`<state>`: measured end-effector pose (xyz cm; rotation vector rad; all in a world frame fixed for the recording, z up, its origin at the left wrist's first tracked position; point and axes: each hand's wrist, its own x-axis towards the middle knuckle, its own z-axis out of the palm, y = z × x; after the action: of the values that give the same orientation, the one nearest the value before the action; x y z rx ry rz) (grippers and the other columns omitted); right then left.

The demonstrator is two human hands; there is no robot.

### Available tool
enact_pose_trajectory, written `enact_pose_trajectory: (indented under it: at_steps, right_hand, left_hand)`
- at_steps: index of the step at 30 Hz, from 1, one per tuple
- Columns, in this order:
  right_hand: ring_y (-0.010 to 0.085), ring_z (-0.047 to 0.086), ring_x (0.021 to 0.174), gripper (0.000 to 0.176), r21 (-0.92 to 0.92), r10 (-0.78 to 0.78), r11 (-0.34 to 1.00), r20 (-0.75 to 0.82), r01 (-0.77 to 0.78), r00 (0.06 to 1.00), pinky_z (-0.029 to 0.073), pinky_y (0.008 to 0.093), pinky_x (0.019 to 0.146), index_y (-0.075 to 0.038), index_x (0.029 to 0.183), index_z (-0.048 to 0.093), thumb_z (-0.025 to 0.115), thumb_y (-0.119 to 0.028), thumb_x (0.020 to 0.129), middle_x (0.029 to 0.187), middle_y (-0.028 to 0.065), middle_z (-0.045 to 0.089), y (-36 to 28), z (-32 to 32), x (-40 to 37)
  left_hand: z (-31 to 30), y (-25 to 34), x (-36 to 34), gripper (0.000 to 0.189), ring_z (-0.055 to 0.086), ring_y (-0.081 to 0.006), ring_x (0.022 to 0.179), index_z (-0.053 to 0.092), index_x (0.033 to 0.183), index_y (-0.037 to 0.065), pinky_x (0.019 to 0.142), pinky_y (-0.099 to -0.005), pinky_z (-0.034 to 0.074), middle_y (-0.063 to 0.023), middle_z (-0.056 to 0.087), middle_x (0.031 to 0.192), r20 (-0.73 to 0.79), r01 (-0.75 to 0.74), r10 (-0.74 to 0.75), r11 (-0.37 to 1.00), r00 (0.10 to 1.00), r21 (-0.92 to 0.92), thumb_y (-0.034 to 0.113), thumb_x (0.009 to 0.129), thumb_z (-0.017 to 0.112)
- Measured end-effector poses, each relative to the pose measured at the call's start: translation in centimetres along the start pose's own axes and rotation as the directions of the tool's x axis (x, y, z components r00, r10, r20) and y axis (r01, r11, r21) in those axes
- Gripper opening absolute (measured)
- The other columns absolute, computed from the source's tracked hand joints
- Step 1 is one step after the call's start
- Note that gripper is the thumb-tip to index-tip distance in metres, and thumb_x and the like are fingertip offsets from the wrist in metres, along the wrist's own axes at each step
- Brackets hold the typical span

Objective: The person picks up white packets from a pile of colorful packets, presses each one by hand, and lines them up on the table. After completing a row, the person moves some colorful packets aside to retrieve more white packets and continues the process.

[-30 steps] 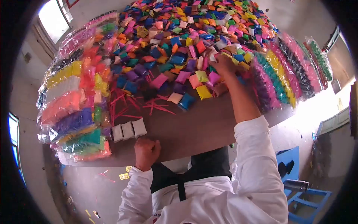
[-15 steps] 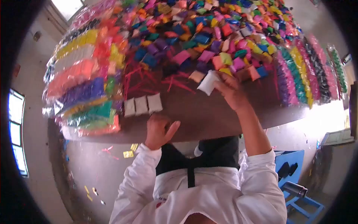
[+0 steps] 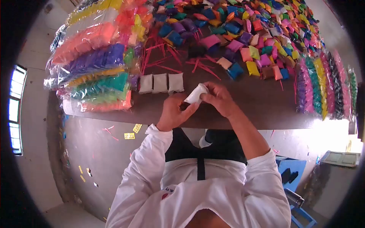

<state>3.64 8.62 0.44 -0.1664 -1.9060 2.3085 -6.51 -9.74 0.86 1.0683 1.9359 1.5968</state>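
Note:
A small white packet (image 3: 196,94), soft and pillow-shaped, is held tilted above the near part of the brown table. My right hand (image 3: 218,99) pinches its right side between thumb and fingers. At the packet's lower left end is my left hand (image 3: 173,113), its thumb and fingers closing around that end. Just beyond my left hand, three whitish packets (image 3: 160,83) lie side by side in a row. Pink strips (image 3: 205,67) are scattered farther back, close to a peach packet (image 3: 224,62) and a blue packet (image 3: 235,70).
Loose packets of many colours (image 3: 258,38) are heaped across the back of the brown table (image 3: 243,117). Clear bags of sorted packets (image 3: 95,60) are stacked at left, and long filled strips (image 3: 323,87) stand at right. A blue stool (image 3: 291,167) is on the floor.
My right hand has brought the white packet left and nearer to me, away from the coloured heap. My left hand has risen to meet it. The view has shifted too.

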Motion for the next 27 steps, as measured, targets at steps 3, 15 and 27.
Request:
enact_pose_trajectory:
  at_steps: [3, 15, 27]
  right_hand:
    - [0.0094, 0.057, 0.102, 0.033, 0.006, -0.073, 0.997, 0.099, 0.073, 0.992, 0.047, 0.0271, 0.089, -0.003, 0.121, 0.058, 0.067, -0.015, 0.091, 0.108, 0.0024, 0.061, -0.3, -0.1, 0.3]
    - [0.0084, 0.061, 0.094, 0.033, -0.023, 0.064, 0.998, 0.073, -0.062, 0.995, 0.05, 0.0259, 0.085, -0.003, 0.119, 0.061, 0.071, -0.012, 0.089, 0.104, 0.0013, 0.064, -0.8, -0.1, 0.2]
    - [0.0121, 0.06, 0.1, 0.039, -0.189, -0.032, 0.982, -0.052, 0.022, 0.998, 0.048, 0.0295, 0.088, -0.001, 0.12, 0.06, 0.072, -0.022, 0.089, 0.107, 0.0063, 0.066, -0.9, 1.3, -0.4]
  left_hand:
    - [0.4, -1.4, -0.1, 0.033, 0.053, -0.0182, 0.059, 0.069, 0.086, 0.002, 0.055, -0.0331, 0.04, -0.0102, 0.057, 0.066, -0.028, 0.004, -0.006, 0.997, 1.0, -0.077, 0.034, 0.086, 0.072]
    - [-0.7, 0.6, 0.1, 0.035, 0.053, -0.0198, 0.062, 0.065, 0.085, 0.001, 0.058, -0.0336, 0.042, -0.0083, 0.058, 0.068, 0.028, -0.075, 0.073, 0.994, 0.997, 0.076, 0.033, 0.097, 0.059]
    - [0.0, -0.7, -0.4, 0.034, 0.052, -0.0088, 0.063, 0.067, 0.087, 0.0, 0.057, -0.0266, 0.041, -0.0033, 0.058, 0.069, -0.067, 0.05, -0.063, 0.982, 0.996, -0.183, 0.033, 0.097, 0.062]
